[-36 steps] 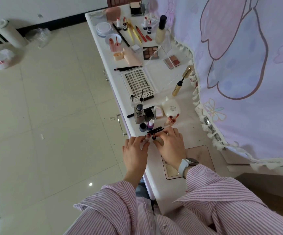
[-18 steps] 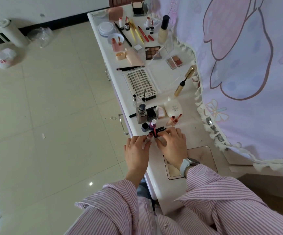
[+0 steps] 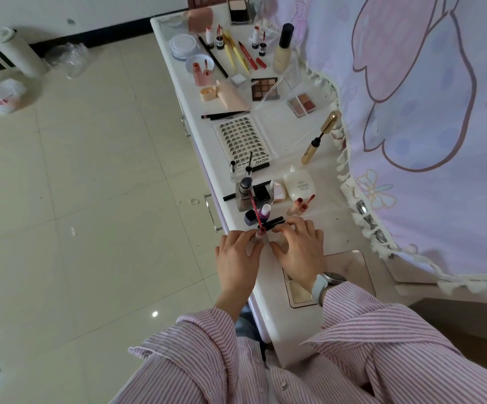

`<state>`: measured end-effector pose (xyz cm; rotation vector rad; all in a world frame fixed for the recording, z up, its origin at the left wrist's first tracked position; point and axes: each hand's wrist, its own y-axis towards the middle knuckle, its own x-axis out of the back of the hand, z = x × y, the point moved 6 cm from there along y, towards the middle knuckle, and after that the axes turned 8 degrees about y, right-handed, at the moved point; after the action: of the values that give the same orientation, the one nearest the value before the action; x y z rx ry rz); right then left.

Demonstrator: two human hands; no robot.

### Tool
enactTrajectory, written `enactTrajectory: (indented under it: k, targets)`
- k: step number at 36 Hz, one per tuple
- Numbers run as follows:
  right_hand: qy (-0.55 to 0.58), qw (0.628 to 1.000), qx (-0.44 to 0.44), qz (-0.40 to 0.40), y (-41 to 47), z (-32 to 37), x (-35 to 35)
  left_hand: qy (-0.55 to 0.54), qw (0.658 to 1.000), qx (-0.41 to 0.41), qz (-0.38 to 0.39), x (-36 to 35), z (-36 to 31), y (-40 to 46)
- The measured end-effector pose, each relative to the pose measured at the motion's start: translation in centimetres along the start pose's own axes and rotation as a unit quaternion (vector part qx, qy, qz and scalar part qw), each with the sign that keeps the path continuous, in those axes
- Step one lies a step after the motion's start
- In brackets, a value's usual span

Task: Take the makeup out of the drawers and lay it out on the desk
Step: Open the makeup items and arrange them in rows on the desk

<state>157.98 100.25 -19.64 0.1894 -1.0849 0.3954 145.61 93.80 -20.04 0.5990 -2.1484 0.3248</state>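
My left hand (image 3: 237, 258) pinches a small clear lip gloss tube (image 3: 259, 237) at the near part of the white desk (image 3: 320, 217). A thin red applicator wand (image 3: 254, 209) rises slanting from the tube's mouth. My right hand (image 3: 297, 252) is curled beside it, fingertips on a black stick (image 3: 274, 222) that lies across the tube's top. A glass bottle (image 3: 243, 196), a purple nail polish (image 3: 264, 212) and two small lip tints (image 3: 299, 205) stand just beyond my fingers.
Further along lie a lash tray (image 3: 240, 141), a gold mascara (image 3: 320, 138), a white bottle (image 3: 299, 185), an eyeshadow palette (image 3: 265, 88) and a foundation bottle (image 3: 283, 51). A pink palette (image 3: 353, 263) lies by my right wrist. Drawer handles (image 3: 211, 212) line the desk's left side; a curtain hangs on the right.
A second ago only the black stick showed between my fingers. The red wand has since come up out of the tube and stands longer. Both hands stayed in place.
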Motion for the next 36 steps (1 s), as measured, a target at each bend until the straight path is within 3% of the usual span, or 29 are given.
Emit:
enactTrajectory:
  k: [7, 20, 36]
  targets:
    - [0.008, 0.996, 0.026, -0.083, 0.10, 0.43, -0.36, -0.007, 1.000, -0.015, -0.003, -0.16, -0.16, 0.36]
    - [0.071, 0.994, 0.023, -0.082, -0.02, 0.45, -0.29, -0.024, 0.999, -0.020, -0.018, -0.25, 0.35, 0.18]
    - [0.037, 0.995, 0.043, -0.082, 0.13, 0.10, -0.76, -0.028, 1.000, 0.010, 0.000, -0.44, 0.68, 0.40]
